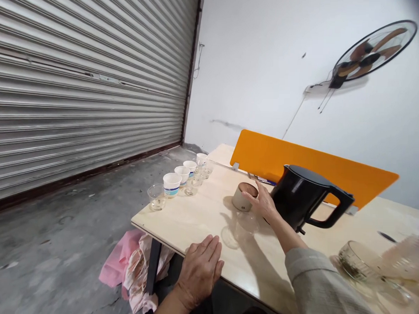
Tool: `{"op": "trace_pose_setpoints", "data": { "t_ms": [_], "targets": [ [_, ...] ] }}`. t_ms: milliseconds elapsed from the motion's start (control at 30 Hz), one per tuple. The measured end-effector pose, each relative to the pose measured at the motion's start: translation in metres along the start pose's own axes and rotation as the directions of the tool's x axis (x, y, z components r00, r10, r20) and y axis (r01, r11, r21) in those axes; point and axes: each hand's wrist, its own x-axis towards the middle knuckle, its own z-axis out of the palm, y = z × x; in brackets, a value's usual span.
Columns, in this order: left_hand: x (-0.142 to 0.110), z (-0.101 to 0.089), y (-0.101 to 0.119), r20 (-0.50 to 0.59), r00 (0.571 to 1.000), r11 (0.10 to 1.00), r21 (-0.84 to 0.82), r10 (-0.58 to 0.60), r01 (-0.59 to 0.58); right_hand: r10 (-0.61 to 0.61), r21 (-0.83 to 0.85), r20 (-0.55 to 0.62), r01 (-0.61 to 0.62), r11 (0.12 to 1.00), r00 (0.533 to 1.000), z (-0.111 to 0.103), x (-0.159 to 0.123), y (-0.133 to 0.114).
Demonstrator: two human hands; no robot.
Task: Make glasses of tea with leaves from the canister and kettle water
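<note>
My left hand (200,266) lies flat, fingers stretched out, on the near edge of the light wooden table (193,218). My right hand (263,202) reaches forward and touches the side of a small beige round container (240,199) with a brown top. A clear glass vessel (243,224) stands just in front of that hand. A black electric kettle (302,197) stands right behind my right wrist.
Several paper cups (172,184) and small glass cups (156,196) line the table's left edge. A glass bowl (359,260) sits at the right. An orange divider (308,167) crosses the table. Pink cloth (123,259) lies on the floor beside a roller shutter (88,79).
</note>
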Motion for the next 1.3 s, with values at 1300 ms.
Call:
{"op": "trace_pose_setpoints", "data": {
  "t_ms": [1300],
  "targets": [
    [0.02, -0.022, 0.043, 0.32, 0.933, 0.782, -0.535, -0.163, 0.32, -0.156, 0.14, -0.096, 0.168, 0.976, 0.983, -0.044, -0.214, -0.057]
  ]
}}
